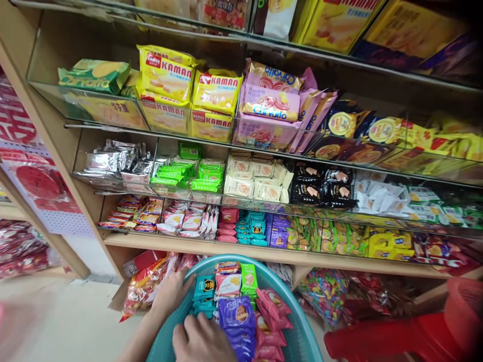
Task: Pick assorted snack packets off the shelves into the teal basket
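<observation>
A teal plastic basket [287,296] sits at the bottom centre, filled with small snack packets: purple ones [237,314], pink-red ones [272,306], teal ones [205,289] and a green one [248,277]. My left hand [171,292] reaches in from the lower left, and its fingers are closed over the basket's left rim. My right hand [202,341] lies inside the basket with knuckles up and fingers curled, against the purple packets. Whatever its fingers hold is hidden.
Glass-fronted wooden shelves [234,249] ahead carry rows of snacks: yellow Kaman packs [168,75], pink Carvaito packs [269,98], green packets [184,173], cream packets [256,181]. Red plastic stools [400,337] stand at the lower right. Bagged sweets [326,291] lie under the bottom shelf.
</observation>
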The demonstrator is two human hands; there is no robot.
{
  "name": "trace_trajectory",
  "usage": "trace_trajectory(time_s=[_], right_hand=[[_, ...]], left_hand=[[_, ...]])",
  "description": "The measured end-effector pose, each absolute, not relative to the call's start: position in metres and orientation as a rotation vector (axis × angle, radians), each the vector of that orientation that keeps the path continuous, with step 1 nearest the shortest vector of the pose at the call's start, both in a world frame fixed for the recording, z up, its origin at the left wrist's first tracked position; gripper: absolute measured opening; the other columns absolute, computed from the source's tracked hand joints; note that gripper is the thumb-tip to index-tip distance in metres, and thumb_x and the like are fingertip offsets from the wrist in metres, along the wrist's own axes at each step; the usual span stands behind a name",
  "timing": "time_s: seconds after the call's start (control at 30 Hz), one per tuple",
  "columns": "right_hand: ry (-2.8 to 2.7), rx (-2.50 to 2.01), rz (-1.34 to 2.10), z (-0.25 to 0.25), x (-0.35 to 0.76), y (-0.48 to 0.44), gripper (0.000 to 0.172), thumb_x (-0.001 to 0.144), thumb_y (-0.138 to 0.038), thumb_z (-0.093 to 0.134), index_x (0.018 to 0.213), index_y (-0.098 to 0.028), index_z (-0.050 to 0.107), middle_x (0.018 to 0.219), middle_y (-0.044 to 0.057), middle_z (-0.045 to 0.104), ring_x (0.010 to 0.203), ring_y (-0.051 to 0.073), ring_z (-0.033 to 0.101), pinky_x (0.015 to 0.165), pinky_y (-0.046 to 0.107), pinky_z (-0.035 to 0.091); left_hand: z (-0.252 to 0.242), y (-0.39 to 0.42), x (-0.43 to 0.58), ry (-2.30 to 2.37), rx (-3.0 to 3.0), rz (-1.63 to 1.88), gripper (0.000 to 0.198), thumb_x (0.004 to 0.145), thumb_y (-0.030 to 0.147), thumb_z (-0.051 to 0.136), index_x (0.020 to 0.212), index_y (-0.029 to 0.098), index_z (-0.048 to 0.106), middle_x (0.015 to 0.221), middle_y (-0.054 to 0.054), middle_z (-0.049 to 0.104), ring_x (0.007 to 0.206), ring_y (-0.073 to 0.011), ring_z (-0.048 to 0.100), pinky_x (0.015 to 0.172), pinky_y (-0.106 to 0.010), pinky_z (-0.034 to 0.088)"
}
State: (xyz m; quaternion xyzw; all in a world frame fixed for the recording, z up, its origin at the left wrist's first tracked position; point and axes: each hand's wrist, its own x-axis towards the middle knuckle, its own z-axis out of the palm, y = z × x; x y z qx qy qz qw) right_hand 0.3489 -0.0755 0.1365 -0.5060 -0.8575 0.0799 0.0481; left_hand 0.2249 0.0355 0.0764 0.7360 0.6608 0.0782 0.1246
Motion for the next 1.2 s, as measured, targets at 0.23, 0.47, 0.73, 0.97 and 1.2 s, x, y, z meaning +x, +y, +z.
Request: trace_trajectory(time_s=[0.23, 0.47, 0.73, 0.97, 1.2], right_hand=[[-2.402, -1.328, -0.213, 0.285, 0.462, 0.030, 0.023, 0.091, -0.018, 0.045, 0.107, -0.013, 0.060, 0.101, 0.010, 0.063, 0.096, 0.023, 0.055, 0.084, 0.039, 0.046], [-2.212, -1.306, -0.474, 0.309, 0.497, 0.108, 0.043, 0.086, -0.032, 0.057, 0.124, -0.014, 0.051, 0.123, 0.013, 0.054, 0.112, 0.029, 0.045, 0.090, 0.045, 0.040], [-2.275, -1.223, -0.594, 0.309, 0.484, 0.119, 0.042, 0.088, -0.034, 0.054, 0.125, -0.015, 0.050, 0.121, 0.012, 0.054, 0.108, 0.027, 0.046, 0.088, 0.041, 0.038], [-2.396, -1.124, -0.727, 0.313, 0.488, 0.127, 0.031, 0.089, -0.029, 0.053, 0.118, -0.016, 0.055, 0.118, 0.012, 0.056, 0.106, 0.026, 0.047, 0.086, 0.038, 0.037], [-2.410, -1.133, -0.747, 0.313, 0.491, 0.128, 0.031, 0.092, -0.029, 0.049, 0.119, -0.015, 0.055, 0.119, 0.011, 0.056, 0.106, 0.025, 0.048, 0.086, 0.038, 0.036]], left_hand=[[0.076, 0.038, 0.225, 1.914, 2.136, 0.226, 0.034, 0.092, 0.043, 0.028, 0.096, 0.023, 0.055, 0.088, -0.009, 0.072, 0.091, -0.0248, 0.068, 0.072, -0.031, 0.047], [0.074, 0.039, 0.225, 1.920, 2.134, 0.214, 0.036, 0.092, 0.044, 0.027, 0.097, 0.021, 0.055, 0.090, -0.012, 0.072, 0.092, -0.0269, 0.067, 0.072, -0.033, 0.046], [0.077, 0.036, 0.225, 1.945, 2.118, 0.187, 0.035, 0.092, 0.042, 0.028, 0.102, 0.021, 0.055, 0.097, -0.011, 0.071, 0.099, -0.0244, 0.065, 0.077, -0.031, 0.046], [0.079, 0.034, 0.225, 1.958, 2.103, 0.190, 0.035, 0.092, 0.042, 0.029, 0.102, 0.020, 0.055, 0.099, -0.012, 0.071, 0.100, -0.0248, 0.065, 0.078, -0.031, 0.046], [0.077, 0.035, 0.225, 1.933, 2.128, 0.215, 0.036, 0.093, 0.044, 0.027, 0.096, 0.022, 0.056, 0.091, -0.010, 0.072, 0.092, -0.0235, 0.067, 0.071, -0.028, 0.045]])
